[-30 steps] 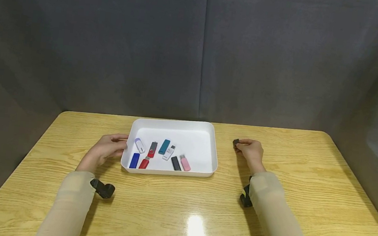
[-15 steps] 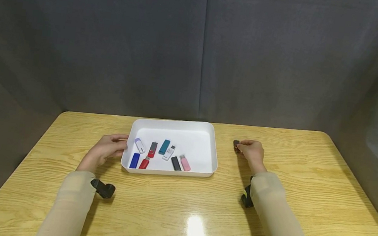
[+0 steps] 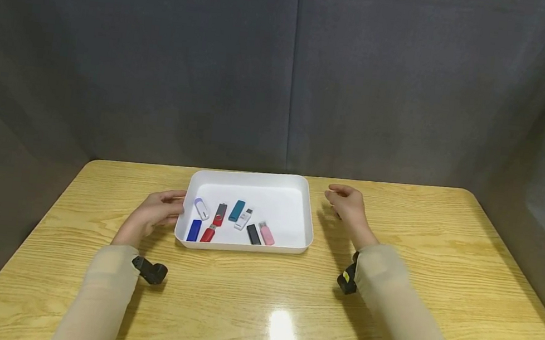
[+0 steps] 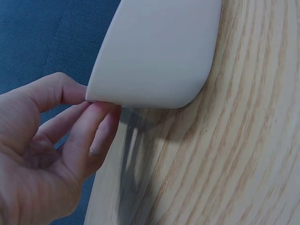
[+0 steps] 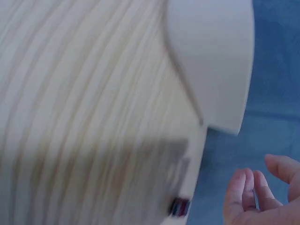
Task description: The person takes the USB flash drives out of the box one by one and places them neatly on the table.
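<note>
A shallow white tray (image 3: 292,217) stands on the table, with several USB flash drives in it. Against its left wall rest the fingertips of my left hand (image 3: 155,211); in the left wrist view they touch the tray near its rim. My right hand (image 3: 348,205) hovers to the right of the tray, fingers loosely bent and holding nothing. In the right wrist view a small dark thing (image 5: 179,206) stands on the table close to the far edge, apart from the right hand (image 5: 262,199). Its kind is blurred. The head view hides it behind the hand.
In the tray's left half lie a blue drive (image 3: 194,230), a teal drive (image 3: 236,211) and red and white ones. A black drive (image 3: 253,234) and a pink drive (image 3: 267,234) lie near its front wall. Dark cloth (image 3: 282,81) hangs behind the wooden table (image 3: 217,304).
My right hand let go of the small dark thing on the table and moved up and to the left, towards the tray. The left hand and the tray stayed in place.
</note>
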`<action>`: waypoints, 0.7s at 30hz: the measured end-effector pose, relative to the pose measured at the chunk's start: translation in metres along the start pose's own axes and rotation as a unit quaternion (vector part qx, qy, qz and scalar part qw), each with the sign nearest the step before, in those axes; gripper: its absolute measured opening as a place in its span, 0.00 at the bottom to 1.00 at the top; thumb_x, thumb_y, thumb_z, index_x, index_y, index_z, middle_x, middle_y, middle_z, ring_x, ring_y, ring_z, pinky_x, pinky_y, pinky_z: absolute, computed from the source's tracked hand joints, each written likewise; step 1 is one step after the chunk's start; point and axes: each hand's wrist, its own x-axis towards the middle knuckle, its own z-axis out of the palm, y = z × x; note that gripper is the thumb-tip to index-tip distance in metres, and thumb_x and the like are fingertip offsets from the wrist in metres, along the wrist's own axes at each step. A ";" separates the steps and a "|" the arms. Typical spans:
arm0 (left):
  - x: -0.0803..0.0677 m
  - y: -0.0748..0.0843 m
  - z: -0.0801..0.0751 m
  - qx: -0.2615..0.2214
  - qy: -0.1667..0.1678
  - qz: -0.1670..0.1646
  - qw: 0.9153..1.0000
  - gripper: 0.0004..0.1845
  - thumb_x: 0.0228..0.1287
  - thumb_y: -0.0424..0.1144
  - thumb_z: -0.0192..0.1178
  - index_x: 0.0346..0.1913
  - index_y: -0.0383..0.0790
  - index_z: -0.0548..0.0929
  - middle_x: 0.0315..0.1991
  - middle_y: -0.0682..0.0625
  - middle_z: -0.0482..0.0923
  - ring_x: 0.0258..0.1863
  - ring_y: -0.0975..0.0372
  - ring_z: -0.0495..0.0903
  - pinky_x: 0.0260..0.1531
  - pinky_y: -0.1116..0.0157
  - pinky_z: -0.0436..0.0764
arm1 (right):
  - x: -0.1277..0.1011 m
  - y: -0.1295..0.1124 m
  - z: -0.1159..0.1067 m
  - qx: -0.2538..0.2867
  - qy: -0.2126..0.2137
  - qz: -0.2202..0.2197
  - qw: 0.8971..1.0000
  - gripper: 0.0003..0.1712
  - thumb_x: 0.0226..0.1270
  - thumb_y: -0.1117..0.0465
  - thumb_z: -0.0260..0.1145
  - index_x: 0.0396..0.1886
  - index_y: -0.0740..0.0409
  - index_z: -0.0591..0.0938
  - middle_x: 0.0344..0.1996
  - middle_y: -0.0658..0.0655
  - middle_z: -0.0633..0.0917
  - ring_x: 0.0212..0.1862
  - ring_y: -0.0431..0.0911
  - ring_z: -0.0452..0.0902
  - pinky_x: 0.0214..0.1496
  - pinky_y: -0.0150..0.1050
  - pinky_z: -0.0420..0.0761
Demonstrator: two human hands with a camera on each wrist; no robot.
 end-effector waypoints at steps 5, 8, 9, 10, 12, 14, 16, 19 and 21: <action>-0.001 0.003 0.001 -0.019 0.001 -0.010 1.000 0.33 0.65 0.30 0.52 0.72 0.34 0.58 0.69 0.32 0.61 0.57 0.56 0.77 0.46 0.71 0.83 | -0.005 -0.011 0.023 0.014 -0.035 -0.012 0.999 0.23 0.69 0.63 0.56 0.62 0.69 0.72 0.43 0.56 0.77 0.46 0.45 0.75 0.61 0.47 0.78; -0.001 0.004 0.001 -0.032 0.002 -0.016 0.999 0.33 0.64 0.28 0.53 0.72 0.33 0.58 0.70 0.33 0.61 0.51 0.62 0.79 0.41 0.74 0.83 | -0.009 -0.016 0.036 0.005 -0.065 -0.006 0.998 0.23 0.68 0.63 0.57 0.61 0.67 0.73 0.44 0.57 0.77 0.48 0.47 0.75 0.61 0.46 0.78; -0.001 0.005 0.001 -0.034 0.001 -0.016 0.999 0.33 0.64 0.28 0.54 0.72 0.33 0.58 0.70 0.34 0.61 0.48 0.65 0.80 0.39 0.75 0.83 | -0.011 -0.017 0.040 -0.001 -0.076 -0.005 0.997 0.23 0.68 0.64 0.57 0.61 0.67 0.74 0.45 0.58 0.78 0.49 0.47 0.76 0.61 0.46 0.78; -0.002 0.005 0.001 -0.035 0.001 -0.017 0.999 0.33 0.64 0.28 0.54 0.72 0.33 0.58 0.70 0.34 0.61 0.46 0.67 0.80 0.37 0.76 0.83 | -0.012 -0.018 0.043 -0.008 -0.086 -0.003 0.996 0.23 0.68 0.64 0.57 0.61 0.67 0.74 0.46 0.60 0.78 0.49 0.47 0.76 0.60 0.45 0.79; -0.002 0.005 0.001 -0.038 0.002 -0.019 0.999 0.33 0.64 0.27 0.54 0.72 0.33 0.59 0.69 0.34 0.62 0.44 0.68 0.80 0.36 0.76 0.82 | -0.015 -0.019 0.050 -0.018 -0.103 0.002 0.995 0.22 0.68 0.64 0.58 0.60 0.67 0.75 0.49 0.62 0.78 0.49 0.48 0.77 0.59 0.43 0.80; -0.002 0.006 0.001 -0.038 0.003 -0.020 0.999 0.33 0.64 0.27 0.54 0.72 0.33 0.59 0.69 0.34 0.62 0.44 0.69 0.81 0.35 0.76 0.82 | -0.017 -0.018 0.056 -0.026 -0.118 -0.001 0.993 0.21 0.68 0.65 0.58 0.59 0.68 0.75 0.51 0.64 0.78 0.48 0.48 0.77 0.58 0.42 0.81; -0.001 0.007 0.001 -0.034 0.003 -0.021 0.999 0.33 0.64 0.27 0.54 0.72 0.33 0.59 0.69 0.34 0.62 0.43 0.69 0.80 0.35 0.77 0.82 | -0.019 -0.017 0.060 -0.036 -0.131 -0.004 0.991 0.20 0.68 0.65 0.59 0.57 0.69 0.76 0.51 0.65 0.79 0.47 0.46 0.78 0.55 0.41 0.82; -0.001 0.007 0.001 -0.025 0.003 -0.023 0.999 0.33 0.64 0.27 0.54 0.72 0.33 0.58 0.69 0.34 0.62 0.41 0.70 0.80 0.34 0.77 0.82 | -0.021 -0.014 0.065 -0.056 -0.151 -0.011 0.987 0.20 0.66 0.66 0.60 0.56 0.70 0.76 0.49 0.65 0.81 0.43 0.44 0.79 0.50 0.36 0.82; -0.001 0.007 0.001 -0.016 0.001 -0.024 1.000 0.33 0.64 0.28 0.54 0.72 0.33 0.58 0.69 0.34 0.62 0.41 0.70 0.79 0.34 0.77 0.81 | -0.021 -0.012 0.068 -0.075 -0.161 -0.013 0.984 0.20 0.65 0.66 0.61 0.55 0.70 0.77 0.46 0.64 0.82 0.39 0.42 0.77 0.45 0.31 0.80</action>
